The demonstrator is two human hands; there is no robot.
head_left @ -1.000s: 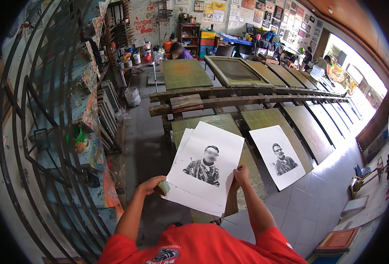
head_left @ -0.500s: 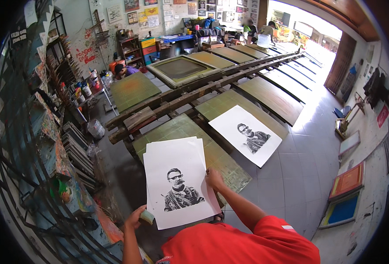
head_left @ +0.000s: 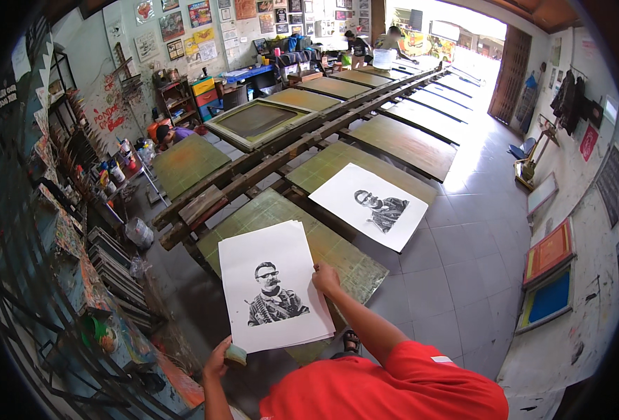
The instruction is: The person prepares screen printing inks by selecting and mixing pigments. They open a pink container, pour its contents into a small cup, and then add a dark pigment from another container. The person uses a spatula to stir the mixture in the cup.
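A stack of white paper sheets is held up in front of me, its top sheet printed in black with a portrait of a figure in sunglasses. My right hand is closed on the right edge of the stack. At the lower left corner, my left hand is closed around a small pale green thing, possibly a roll of tape, and touches the sheets. Another print with the same portrait lies on a green printing board ahead. Behind the stack is the nearest green board.
Long rails run away between two rows of boards. A framed screen lies on the left row. Paint bottles and stacked frames line the left side. A person is low by the left boards; others stand far back.
My view has shifted a little, so the room sits slightly higher and to the left. Both hands keep hold of the stack, which has moved slightly left in view.
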